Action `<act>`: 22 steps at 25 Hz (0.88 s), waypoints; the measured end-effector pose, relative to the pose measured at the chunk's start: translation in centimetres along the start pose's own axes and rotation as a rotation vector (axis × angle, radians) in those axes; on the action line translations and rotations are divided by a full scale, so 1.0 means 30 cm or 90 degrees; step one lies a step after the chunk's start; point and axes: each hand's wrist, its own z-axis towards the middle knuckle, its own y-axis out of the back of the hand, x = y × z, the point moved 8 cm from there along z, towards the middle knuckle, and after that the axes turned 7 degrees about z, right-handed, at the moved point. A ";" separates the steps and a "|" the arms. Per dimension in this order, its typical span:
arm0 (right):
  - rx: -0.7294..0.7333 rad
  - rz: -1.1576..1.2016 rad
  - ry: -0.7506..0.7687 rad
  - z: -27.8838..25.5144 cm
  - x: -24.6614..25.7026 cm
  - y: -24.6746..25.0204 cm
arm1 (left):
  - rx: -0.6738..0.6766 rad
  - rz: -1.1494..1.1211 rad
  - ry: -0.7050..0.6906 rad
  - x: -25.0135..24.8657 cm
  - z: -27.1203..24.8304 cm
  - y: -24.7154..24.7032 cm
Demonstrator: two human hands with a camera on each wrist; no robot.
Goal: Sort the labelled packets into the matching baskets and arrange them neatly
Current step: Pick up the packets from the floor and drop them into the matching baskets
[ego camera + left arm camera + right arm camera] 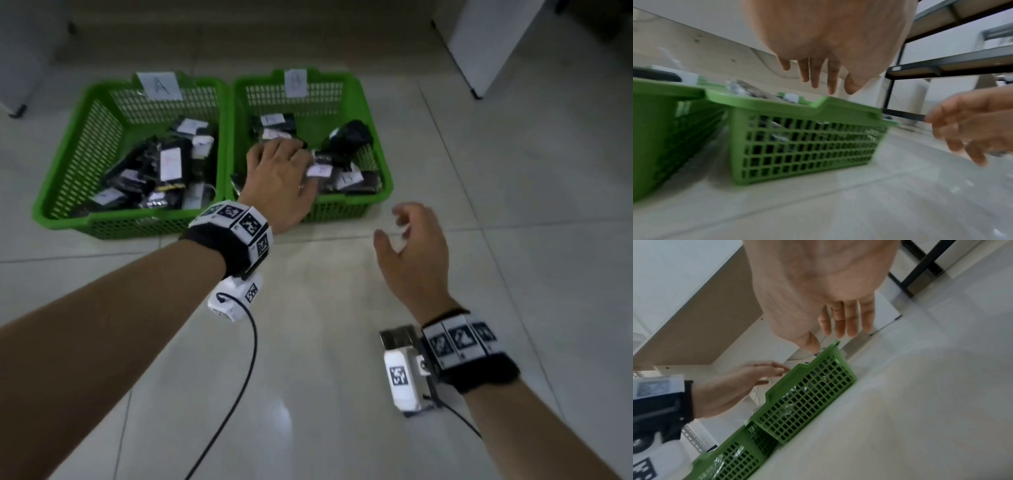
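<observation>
Two green mesh baskets stand side by side on the tiled floor. Basket A at the left carries a paper label A and holds several black packets with white labels. Basket B at the right carries label B and holds several similar packets. My left hand hovers palm down over basket B's near left part, fingers straight, holding nothing. My right hand floats above the floor in front of basket B's right corner, fingers relaxed and empty.
A white cabinet panel stands at the back right and grey furniture at the back left. In the left wrist view a black metal shelf frame stands behind basket B. Bare floor tiles lie in front of the baskets.
</observation>
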 end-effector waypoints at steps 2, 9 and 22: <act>0.142 -0.071 -0.163 -0.155 -0.117 0.031 | 0.017 -0.003 -0.080 -0.151 -0.074 -0.025; 0.378 -0.212 -0.298 -0.387 -0.227 0.144 | -0.001 -0.080 -0.168 -0.433 -0.311 -0.045; 0.294 0.197 -0.088 -0.320 -0.014 0.162 | 0.093 -0.423 -0.159 -0.406 -0.493 -0.010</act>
